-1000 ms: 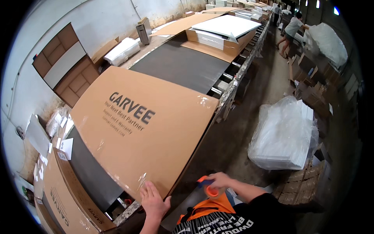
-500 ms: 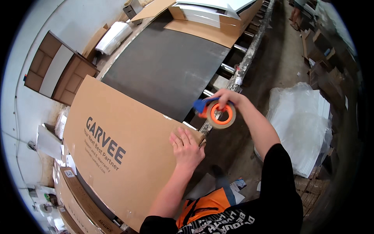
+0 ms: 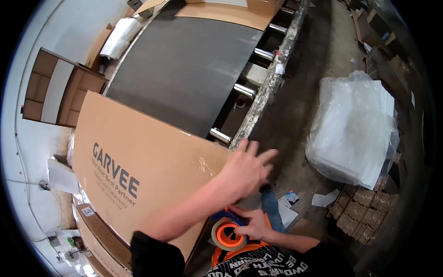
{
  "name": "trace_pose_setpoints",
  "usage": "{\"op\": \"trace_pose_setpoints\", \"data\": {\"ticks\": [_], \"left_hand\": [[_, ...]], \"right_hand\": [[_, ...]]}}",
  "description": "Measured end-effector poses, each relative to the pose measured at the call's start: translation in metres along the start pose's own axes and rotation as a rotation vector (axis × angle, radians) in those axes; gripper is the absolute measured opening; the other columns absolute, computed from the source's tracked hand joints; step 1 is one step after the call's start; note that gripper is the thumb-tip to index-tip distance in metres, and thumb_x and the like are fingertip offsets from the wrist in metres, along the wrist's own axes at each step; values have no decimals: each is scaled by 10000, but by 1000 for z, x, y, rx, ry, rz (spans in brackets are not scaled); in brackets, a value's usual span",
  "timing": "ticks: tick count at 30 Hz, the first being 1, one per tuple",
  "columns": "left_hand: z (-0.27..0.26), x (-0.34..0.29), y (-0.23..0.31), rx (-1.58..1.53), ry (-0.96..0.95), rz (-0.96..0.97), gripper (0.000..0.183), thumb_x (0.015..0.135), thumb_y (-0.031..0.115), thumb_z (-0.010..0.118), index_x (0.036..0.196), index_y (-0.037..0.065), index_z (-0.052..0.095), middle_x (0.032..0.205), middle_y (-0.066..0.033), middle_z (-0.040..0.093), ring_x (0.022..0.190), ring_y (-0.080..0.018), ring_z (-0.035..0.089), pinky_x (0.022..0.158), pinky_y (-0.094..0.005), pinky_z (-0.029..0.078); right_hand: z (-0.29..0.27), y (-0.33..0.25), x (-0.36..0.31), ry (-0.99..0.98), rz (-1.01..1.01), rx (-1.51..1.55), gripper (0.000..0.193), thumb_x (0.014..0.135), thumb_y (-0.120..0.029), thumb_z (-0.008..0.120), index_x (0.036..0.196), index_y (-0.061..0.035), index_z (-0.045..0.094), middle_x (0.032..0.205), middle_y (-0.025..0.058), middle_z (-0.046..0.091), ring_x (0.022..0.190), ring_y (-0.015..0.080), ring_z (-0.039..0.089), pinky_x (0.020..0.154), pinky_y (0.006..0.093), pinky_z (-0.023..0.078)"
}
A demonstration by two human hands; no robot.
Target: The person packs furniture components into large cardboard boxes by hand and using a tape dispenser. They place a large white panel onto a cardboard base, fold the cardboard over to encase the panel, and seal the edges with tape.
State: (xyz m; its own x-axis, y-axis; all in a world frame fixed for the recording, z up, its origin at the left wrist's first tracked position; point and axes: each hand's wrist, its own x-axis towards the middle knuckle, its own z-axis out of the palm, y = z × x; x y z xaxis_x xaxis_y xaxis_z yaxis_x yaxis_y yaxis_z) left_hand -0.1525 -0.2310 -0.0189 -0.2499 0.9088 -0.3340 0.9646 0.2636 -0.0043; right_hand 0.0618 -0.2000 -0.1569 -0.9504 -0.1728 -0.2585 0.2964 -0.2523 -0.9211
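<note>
A large brown cardboard box (image 3: 152, 161) with dark printing lies on the conveyor line at my left, and clear tape glints near its right end. My left hand (image 3: 249, 167) is over that right end, fingers spread and slightly blurred, holding nothing. Whether it touches the cardboard I cannot tell. Close to my body, below the left forearm, my right hand (image 3: 254, 224) grips a tape dispenser (image 3: 229, 234) with blue parts and an orange hub carrying a roll of tape.
Beyond the box runs a dark conveyor surface (image 3: 180, 64), with metal rollers (image 3: 244, 90) and a worn side rail (image 3: 263, 99). An open carton (image 3: 226, 16) stands at its far end. Plastic-wrapped white sheets (image 3: 353, 129) rest on stacked cardboard (image 3: 364, 212) at right.
My right hand has brought the tape dispenser from above the rail down close to my body. My left hand has lifted off the box face and moved right, its fingers spreading.
</note>
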Motion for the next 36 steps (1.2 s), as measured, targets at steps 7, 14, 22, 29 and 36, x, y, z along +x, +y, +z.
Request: {"op": "trace_pose_setpoints", "data": {"ticks": [7, 14, 22, 29, 36], "left_hand": [[73, -50, 0, 319, -49, 109, 257, 861, 382, 568, 979, 259, 760, 1258, 65, 615, 1372, -269, 354, 1179, -462, 137], [94, -183, 74, 390, -176, 284, 252, 858, 323, 535, 938, 235, 756, 1132, 84, 673, 1429, -293, 270, 1217, -480, 44], [174, -340, 160, 137, 89, 446, 313, 916, 335, 485, 869, 157, 737, 986, 46, 690, 1375, -332, 357, 1207, -490, 94], [171, -413, 182, 82, 55, 467, 297, 874, 396, 556, 938, 159, 723, 1069, 25, 667, 1395, -358, 308, 1191, -514, 133], [214, -425, 173, 78, 82, 333, 952, 696, 422, 773, 1473, 119, 314, 1571, -73, 211, 1452, -396, 118, 1194, -488, 128]], "right_hand": [[43, -32, -18, 108, -9, -26, 641, 667, -48, 670, 1266, 115, 513, 1117, 106, 645, 991, 101, 584, 901, 211, 425], [145, 49, -102, 164, -96, -130, 659, 644, -90, 698, 1261, 86, 545, 1137, 117, 658, 995, 94, 599, 889, 207, 444], [305, 129, -231, 191, -86, -112, 659, 650, -137, 730, 1268, 31, 572, 1074, 126, 657, 948, 150, 642, 873, 234, 460], [389, 81, -193, 314, 60, -671, 574, 631, -354, 716, 1143, -98, 673, 891, 174, 664, 813, 304, 679, 740, 373, 546], [384, 258, -179, -297, -9, -760, 520, 641, -216, 645, 1132, -46, 623, 1017, 126, 668, 874, 233, 660, 794, 347, 518]]}}
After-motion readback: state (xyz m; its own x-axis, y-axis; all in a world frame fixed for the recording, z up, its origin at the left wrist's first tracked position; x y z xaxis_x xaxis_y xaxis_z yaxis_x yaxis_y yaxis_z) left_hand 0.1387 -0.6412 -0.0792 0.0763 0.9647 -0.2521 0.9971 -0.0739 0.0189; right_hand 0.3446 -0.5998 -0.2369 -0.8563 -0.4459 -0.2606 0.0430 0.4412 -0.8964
